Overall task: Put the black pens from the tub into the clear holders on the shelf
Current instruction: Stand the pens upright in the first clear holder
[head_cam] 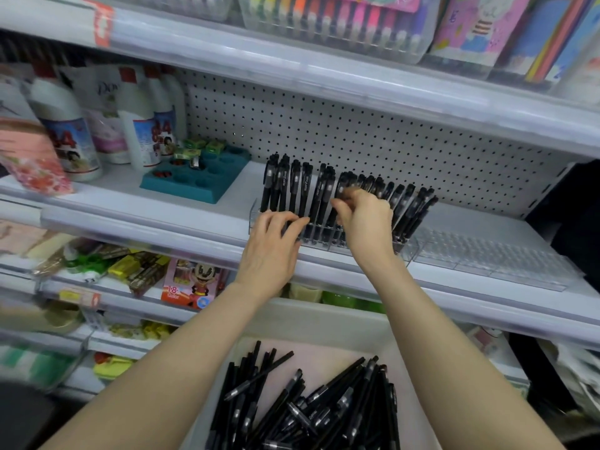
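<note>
A white tub (328, 323) below the shelf holds a heap of black pens (311, 407). On the middle shelf a clear holder (406, 250) carries a row of upright black pens (298, 186). My left hand (276, 248) rests on the holder's front left, fingers reaching onto the pens there. My right hand (367, 219) pinches a black pen (341, 190) in the middle of the row. A second clear holder (493, 254), to the right, has no pens in it.
A teal tray (198, 177) with small items stands left of the pens, white bottles (65, 125) beyond it. White pegboard (357, 131) backs the shelf. The shelf above carries coloured markers (341, 17); lower shelves hold packets and a crayon box (191, 284).
</note>
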### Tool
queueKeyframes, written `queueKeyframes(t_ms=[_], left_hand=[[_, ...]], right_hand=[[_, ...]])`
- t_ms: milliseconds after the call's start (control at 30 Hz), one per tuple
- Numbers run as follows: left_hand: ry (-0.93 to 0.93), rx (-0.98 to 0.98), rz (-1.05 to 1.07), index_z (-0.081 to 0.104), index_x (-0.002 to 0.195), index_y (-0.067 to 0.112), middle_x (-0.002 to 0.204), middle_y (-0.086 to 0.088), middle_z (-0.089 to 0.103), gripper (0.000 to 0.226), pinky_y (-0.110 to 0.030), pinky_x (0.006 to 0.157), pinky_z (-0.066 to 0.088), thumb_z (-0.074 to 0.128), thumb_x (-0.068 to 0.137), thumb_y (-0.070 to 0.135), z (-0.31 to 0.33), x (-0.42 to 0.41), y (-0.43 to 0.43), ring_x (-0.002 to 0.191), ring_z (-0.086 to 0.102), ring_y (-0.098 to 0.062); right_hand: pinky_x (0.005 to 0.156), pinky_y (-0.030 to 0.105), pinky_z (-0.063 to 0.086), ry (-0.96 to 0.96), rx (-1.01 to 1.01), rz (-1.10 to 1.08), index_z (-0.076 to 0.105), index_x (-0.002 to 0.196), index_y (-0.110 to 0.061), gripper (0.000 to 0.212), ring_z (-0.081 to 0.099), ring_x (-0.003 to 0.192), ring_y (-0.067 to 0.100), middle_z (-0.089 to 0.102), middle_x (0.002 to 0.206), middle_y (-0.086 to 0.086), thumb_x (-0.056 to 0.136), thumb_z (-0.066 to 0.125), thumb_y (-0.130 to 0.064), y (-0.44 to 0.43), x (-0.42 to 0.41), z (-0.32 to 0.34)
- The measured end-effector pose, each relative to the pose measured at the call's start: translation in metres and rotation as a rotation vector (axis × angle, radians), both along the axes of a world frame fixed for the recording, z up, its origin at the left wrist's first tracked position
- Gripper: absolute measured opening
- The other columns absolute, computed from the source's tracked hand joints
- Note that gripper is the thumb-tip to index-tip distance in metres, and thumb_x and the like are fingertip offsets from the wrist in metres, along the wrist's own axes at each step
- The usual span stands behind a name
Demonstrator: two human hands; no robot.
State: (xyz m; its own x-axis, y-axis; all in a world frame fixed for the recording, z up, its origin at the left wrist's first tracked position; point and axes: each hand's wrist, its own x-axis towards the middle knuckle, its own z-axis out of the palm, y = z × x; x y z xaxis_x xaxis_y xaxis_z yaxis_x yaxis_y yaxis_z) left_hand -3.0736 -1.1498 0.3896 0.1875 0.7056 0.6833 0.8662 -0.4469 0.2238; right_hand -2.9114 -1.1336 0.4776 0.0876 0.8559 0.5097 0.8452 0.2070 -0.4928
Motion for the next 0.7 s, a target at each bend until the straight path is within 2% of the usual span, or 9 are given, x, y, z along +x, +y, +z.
queueKeyframes(t_ms=[100, 200, 333, 433, 533, 633, 700], left_hand=[[0.0, -0.01, -0.012, 0.054, 0.137, 0.015, 0.13, -0.007, 0.05, 0.045, -0.044, 0.105, 0.042, 0.059, 0.093, 0.018, 0.001, 0.0, -0.002, 0.125, 0.041, -0.03], [0.006, -0.035, -0.03, 0.052, 0.139, 0.014, 0.132, -0.008, 0.05, 0.047, -0.045, 0.104, 0.044, 0.058, 0.093, 0.017, 0.005, -0.002, -0.004, 0.127, 0.04, -0.029], [-0.002, -0.066, -0.108, 0.047, 0.143, 0.013, 0.14, -0.009, 0.046, 0.057, -0.04, 0.107, 0.043, 0.062, 0.089, 0.002, 0.009, -0.006, -0.014, 0.132, 0.037, -0.026], [-0.148, -0.096, -0.125, 0.049, 0.14, 0.014, 0.14, -0.008, 0.042, 0.054, -0.028, 0.106, 0.034, 0.059, 0.089, -0.001, 0.007, -0.01, -0.037, 0.134, 0.035, -0.022], [-0.26, -0.212, -0.153, 0.053, 0.134, 0.019, 0.129, -0.001, 0.045, 0.043, -0.025, 0.099, 0.038, 0.057, 0.093, 0.008, -0.011, -0.011, -0.062, 0.121, 0.043, -0.015], [-0.13, -0.369, -0.209, 0.058, 0.128, 0.022, 0.117, 0.004, 0.048, 0.034, -0.025, 0.085, 0.046, 0.054, 0.095, 0.014, -0.047, -0.014, -0.078, 0.105, 0.051, -0.013], [-0.009, -0.502, -0.245, 0.059, 0.123, 0.018, 0.117, 0.001, 0.044, 0.029, -0.026, 0.075, 0.04, 0.053, 0.095, 0.013, -0.066, -0.014, -0.08, 0.094, 0.05, -0.016]], right_hand=[[0.075, 0.034, 0.056, 0.066, 0.0, 0.006, 0.071, 0.107, -0.008, 0.027, 0.068, 0.073, 0.02, 0.072, 0.077, 0.007, 0.096, 0.059, -0.03, -0.007, 0.001, -0.005], [0.078, 0.023, 0.049, 0.12, 0.06, -0.015, 0.068, 0.11, -0.01, 0.024, 0.064, 0.082, 0.01, 0.073, 0.091, 0.001, 0.094, 0.063, -0.028, -0.027, 0.0, -0.01], [0.072, 0.014, 0.05, 0.164, 0.09, 0.011, 0.067, 0.095, -0.018, 0.007, 0.06, 0.074, 0.0, 0.067, 0.081, -0.012, 0.093, 0.065, -0.024, -0.068, -0.004, -0.04], [0.07, 0.013, 0.049, 0.153, -0.04, 0.061, 0.067, 0.09, -0.022, 0.001, 0.061, 0.073, -0.003, 0.067, 0.077, -0.014, 0.091, 0.067, -0.022, -0.1, -0.009, -0.079], [0.071, 0.015, 0.049, 0.095, -0.28, 0.159, 0.069, 0.094, -0.023, 0.006, 0.062, 0.076, -0.002, 0.069, 0.083, -0.012, 0.091, 0.065, -0.019, -0.123, -0.015, -0.122], [0.069, 0.026, 0.05, -0.033, -0.446, 0.124, 0.069, 0.095, -0.026, 0.009, 0.066, 0.078, 0.011, 0.071, 0.084, -0.007, 0.091, 0.063, -0.02, -0.133, -0.016, -0.153], [0.068, 0.027, 0.048, -0.042, -0.463, 0.046, 0.069, 0.094, -0.027, 0.01, 0.066, 0.08, 0.014, 0.071, 0.083, -0.007, 0.09, 0.063, -0.021, -0.131, -0.01, -0.158]])
